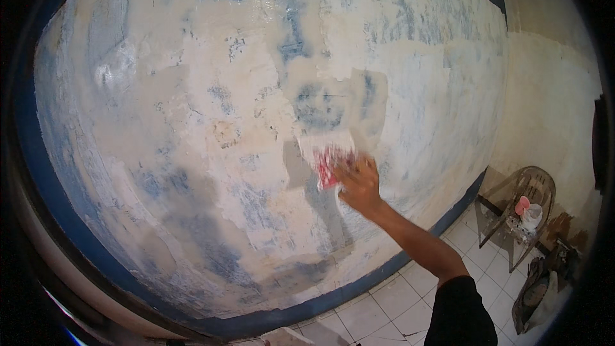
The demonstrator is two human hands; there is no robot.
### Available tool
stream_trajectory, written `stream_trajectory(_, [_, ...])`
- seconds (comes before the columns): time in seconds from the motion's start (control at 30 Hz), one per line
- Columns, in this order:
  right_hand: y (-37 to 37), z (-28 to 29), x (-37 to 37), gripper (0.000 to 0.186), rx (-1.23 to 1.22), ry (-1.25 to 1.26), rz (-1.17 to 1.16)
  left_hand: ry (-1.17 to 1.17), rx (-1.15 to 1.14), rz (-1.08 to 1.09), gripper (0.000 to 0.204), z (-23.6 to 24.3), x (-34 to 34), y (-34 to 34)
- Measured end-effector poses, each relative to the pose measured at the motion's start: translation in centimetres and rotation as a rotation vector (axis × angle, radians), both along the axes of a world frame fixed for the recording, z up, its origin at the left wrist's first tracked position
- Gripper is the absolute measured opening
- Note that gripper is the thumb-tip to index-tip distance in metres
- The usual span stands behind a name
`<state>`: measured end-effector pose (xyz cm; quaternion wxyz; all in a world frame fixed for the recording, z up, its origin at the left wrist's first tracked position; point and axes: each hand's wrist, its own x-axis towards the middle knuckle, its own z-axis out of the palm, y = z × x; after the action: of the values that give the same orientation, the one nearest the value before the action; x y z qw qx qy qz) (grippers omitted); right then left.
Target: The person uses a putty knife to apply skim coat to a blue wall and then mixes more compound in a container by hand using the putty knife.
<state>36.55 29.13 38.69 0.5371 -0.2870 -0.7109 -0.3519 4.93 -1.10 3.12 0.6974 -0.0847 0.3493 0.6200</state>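
My right hand (pixel 361 182) is closed round a red putty spreader (pixel 328 178) smeared with white filler. The spreader's upper edge lies at the wall (pixel 230 96), where a patch of pale filler (pixel 327 140) shows just above it. Blotchy cream and white filler covers this wall, with blue paint showing through in places. Beneath my hand, a shadow falls on the wall. My right arm, in a black sleeve, reaches up from the lower right. My left hand is out of the picture.
A plastic chair (pixel 526 182), stained with white, stands in the right corner with a pink item (pixel 523 205) and a white bag (pixel 531 219) on its seat. Dark bundled items (pixel 537 291) lie on the tiled floor (pixel 397 295). A blue border (pixel 295 313) edges the wall.
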Motion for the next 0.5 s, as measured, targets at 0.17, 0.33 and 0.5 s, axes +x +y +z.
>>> stream_trajectory(0.17, [5.1,4.6,-1.0,0.045,0.159,0.044,-0.139,0.025,-0.064,-0.048,0.078,1.1,0.7,0.0])
stream_trajectory(0.33, [6.3,-6.2,-2.4,0.046,0.053,-0.041,-0.111,0.031,0.01,-0.086,0.079,1.7,1.0,-0.2])
stream_trajectory(0.5, [2.2,-10.3,-1.0,0.047,-0.091,-0.135,-0.027,0.023,-0.053,-0.024,0.079,0.3,0.6,-0.5])
